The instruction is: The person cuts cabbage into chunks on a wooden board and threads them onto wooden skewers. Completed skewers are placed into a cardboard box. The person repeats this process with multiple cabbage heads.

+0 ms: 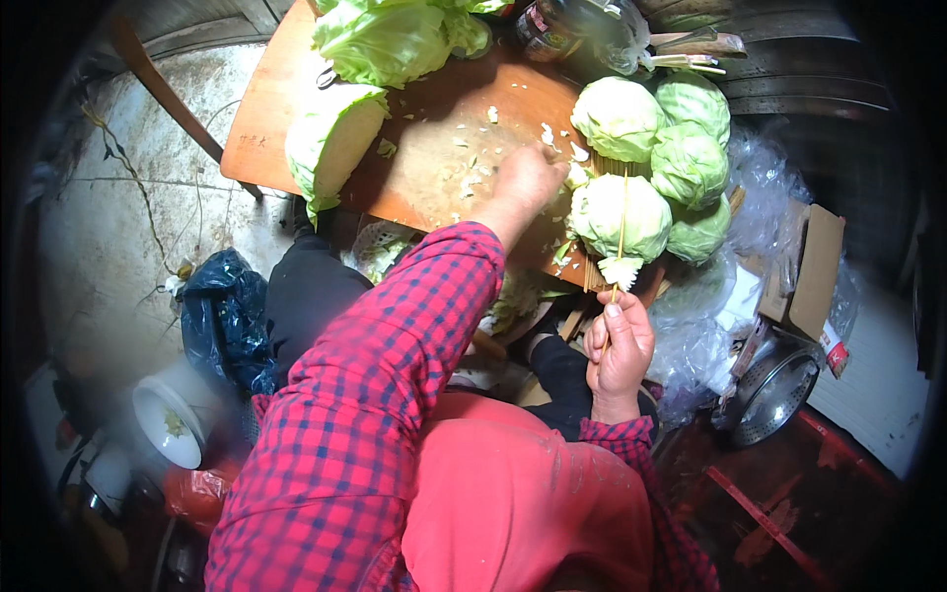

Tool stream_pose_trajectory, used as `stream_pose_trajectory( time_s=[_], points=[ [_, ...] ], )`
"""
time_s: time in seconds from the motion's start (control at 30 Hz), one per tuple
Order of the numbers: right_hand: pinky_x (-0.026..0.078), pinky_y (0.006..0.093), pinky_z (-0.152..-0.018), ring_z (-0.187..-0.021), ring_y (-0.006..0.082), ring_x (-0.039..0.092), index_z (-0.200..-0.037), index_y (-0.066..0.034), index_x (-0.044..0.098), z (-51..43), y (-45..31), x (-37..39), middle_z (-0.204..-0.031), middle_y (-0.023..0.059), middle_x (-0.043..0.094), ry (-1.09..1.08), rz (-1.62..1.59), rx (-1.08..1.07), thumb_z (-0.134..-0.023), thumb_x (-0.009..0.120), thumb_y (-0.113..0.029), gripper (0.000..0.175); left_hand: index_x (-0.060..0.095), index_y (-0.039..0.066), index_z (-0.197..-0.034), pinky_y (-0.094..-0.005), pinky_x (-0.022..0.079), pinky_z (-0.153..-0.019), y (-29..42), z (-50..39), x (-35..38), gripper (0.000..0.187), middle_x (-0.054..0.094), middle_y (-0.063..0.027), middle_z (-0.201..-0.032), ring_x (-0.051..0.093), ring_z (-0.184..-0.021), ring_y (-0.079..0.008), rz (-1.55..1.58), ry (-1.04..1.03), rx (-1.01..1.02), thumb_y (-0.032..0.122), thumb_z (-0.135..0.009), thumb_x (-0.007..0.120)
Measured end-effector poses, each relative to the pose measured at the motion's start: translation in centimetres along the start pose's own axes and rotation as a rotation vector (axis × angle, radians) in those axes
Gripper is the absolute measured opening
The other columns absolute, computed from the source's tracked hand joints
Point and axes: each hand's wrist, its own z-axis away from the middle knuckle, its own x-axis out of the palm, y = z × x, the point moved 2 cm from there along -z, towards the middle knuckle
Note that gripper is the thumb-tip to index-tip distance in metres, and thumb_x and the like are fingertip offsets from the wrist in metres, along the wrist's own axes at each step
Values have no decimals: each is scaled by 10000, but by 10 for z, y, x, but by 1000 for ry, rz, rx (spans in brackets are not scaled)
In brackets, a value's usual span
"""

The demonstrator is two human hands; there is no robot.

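My right hand grips a thin wooden skewer that carries a small ruffled piece of cabbage just above the fingers. The skewer's upper part passes over a pale green cabbage. My left hand reaches over the wooden board, its fingertips down by small cabbage scraps; whether they hold anything is hidden. More whole cabbages are grouped at the right end. Several skewers lie beneath the nearest one. A large cut cabbage stands on the board's left part.
Loose cabbage leaves and a dark jar are at the far edge. Clear plastic bags, a cardboard box and a metal colander lie on the right. On the left are a blue plastic bag and a white bucket.
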Motion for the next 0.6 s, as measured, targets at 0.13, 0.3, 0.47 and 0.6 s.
stream_pose_trajectory(
  time_s=[0.13,0.3,0.47,0.6],
  points=[
    [335,168,-416,-488,44,436,-1046,8,596,0,4,0,-646,-6,511,30,65,-1,-948,555,-87,143,662,32,-1096,-423,488,-905,10,-2,17,379,674,-200,-1056,634,-1016,-352,-265,-71,106,312,-841,656],
    [334,165,-430,-515,42,451,-1063,7,599,-1,2,0,-659,-16,518,-28,102,41,-946,566,-99,161,667,11,-1055,-442,496,-880,16,-7,25,360,667,-225,-1020,638,-984,-364,-453,-147,183,280,-817,650],
    [333,165,-437,-524,42,451,-1068,1,590,2,-1,7,-657,-18,510,-61,128,62,-948,567,-108,164,663,-9,-956,-443,513,-820,8,-1,27,316,662,-220,-924,647,-901,-365,-504,4,374,242,-765,689],
    [337,164,-444,-536,41,455,-1069,-1,583,6,0,6,-678,-19,513,-82,124,67,-953,566,-112,161,629,-8,-947,-412,517,-791,8,1,19,347,655,-199,-916,640,-855,-358,-392,-159,380,237,-724,732]
  ],
)
